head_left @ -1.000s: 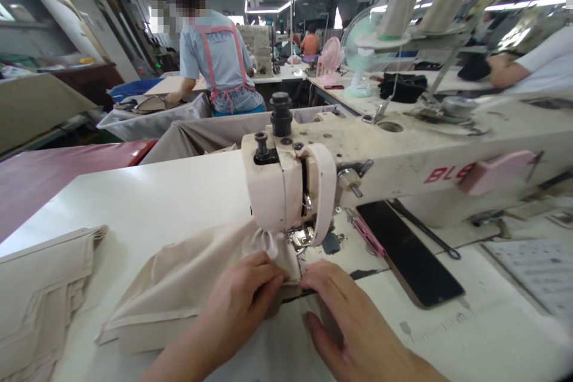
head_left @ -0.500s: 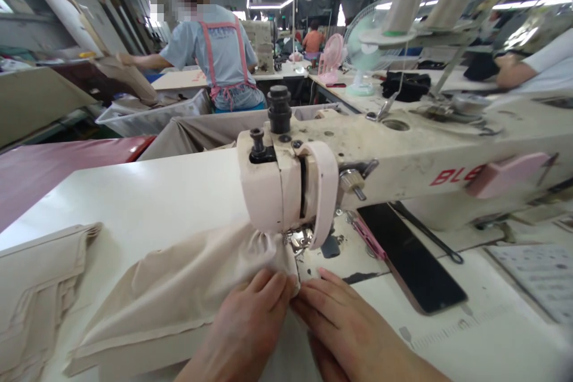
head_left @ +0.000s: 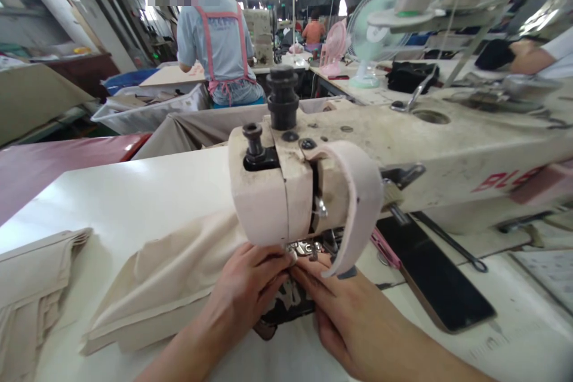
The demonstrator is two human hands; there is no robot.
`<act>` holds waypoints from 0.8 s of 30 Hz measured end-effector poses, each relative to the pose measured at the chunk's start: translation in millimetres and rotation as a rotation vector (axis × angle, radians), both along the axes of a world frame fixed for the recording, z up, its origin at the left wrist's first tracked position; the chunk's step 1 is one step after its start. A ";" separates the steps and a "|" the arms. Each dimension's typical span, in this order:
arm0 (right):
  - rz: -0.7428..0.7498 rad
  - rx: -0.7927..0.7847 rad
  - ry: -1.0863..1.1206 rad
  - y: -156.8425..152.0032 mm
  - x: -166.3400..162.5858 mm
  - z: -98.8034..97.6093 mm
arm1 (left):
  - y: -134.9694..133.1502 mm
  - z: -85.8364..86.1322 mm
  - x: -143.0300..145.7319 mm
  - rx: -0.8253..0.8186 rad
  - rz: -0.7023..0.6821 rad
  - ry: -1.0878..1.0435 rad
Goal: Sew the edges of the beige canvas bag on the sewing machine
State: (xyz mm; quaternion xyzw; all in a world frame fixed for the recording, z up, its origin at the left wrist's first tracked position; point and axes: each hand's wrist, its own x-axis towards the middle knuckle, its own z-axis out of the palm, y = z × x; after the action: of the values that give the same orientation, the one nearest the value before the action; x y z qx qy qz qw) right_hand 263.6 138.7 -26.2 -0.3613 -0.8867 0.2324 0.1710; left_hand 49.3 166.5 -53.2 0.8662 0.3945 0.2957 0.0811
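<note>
Hands pressed together under sewing machine head (head_left: 290,191) | left hand (head_left: 244,292) and right hand (head_left: 353,325) pinching dark patterned piece (head_left: 286,304) beside beige fabric (head_left: 170,280), near centre of table (head_left: 134,197) | far left: grey fabric bin (head_left: 147,116) holding folded cloth | right: black phone (head_left: 441,280) lying flat.

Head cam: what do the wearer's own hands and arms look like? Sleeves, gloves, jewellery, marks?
Both are bare: the left hand and right hand wear no gloves, and no rings, watch or wristband show. The forearms are uncovered up to the bottom frame edge, so no sleeve is in view. No markings or tape visible. Fingernails look short.
</note>
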 end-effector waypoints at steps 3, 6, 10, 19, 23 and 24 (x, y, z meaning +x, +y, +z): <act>-0.021 0.000 -0.007 -2.5 0.4 -1.2 | -0.2 3.0 -0.1 0.020 0.006 -0.052; -0.042 -0.006 -0.013 -2.3 1.2 -3.1 | -2.0 4.5 3.7 0.071 0.025 -0.088; -0.050 -0.014 -0.013 -0.3 0.8 -3.4 | -3.0 5.0 8.8 0.039 0.047 -0.097; -0.066 -0.025 -0.021 2.0 -0.3 2.5 | -4.4 4.1 10.6 -0.032 0.077 -0.085; -0.062 -0.011 0.004 2.0 -0.2 1.8 | 0.1 17.5 12.0 -0.117 -0.010 0.027; -0.063 -0.011 0.011 1.7 0.0 1.5 | 1.3 20.3 12.4 -0.143 -0.031 0.042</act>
State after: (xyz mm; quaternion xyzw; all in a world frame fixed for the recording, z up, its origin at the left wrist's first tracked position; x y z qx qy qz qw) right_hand 263.5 140.5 -24.7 -0.3887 -0.8727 0.2337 0.1810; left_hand 61.6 167.7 -32.9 0.8702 0.4029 0.2470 0.1390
